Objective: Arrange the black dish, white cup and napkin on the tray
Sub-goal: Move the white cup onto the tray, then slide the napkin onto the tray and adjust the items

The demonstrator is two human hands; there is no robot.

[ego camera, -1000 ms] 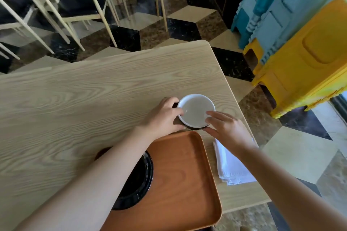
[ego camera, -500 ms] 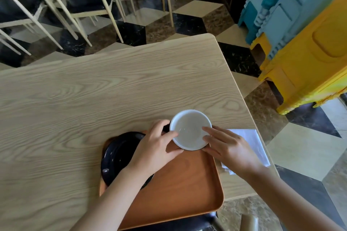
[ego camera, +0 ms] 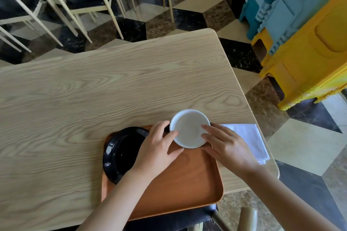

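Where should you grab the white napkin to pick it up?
Probably by its far right corner, coming in from the right. The napkin lies flat and folded on the table beside the tray, and the right hand covers its near left part, so the bare edge is easiest to pinch. Both hands are busy on the cup now.

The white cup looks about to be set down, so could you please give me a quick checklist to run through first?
1. Both hands on the white cup: left hand and right hand at opposite sides of the rim. Ok.
2. Cup upright, opening up. Ok.
3. Cup fully over the tray: it overlaps the far edge. Not ok.
4. Free tray space beside the black dish. Ok.
5. Cup lifted or resting: cannot tell.
6. Napkin on tray: lies on the table. Not ok.
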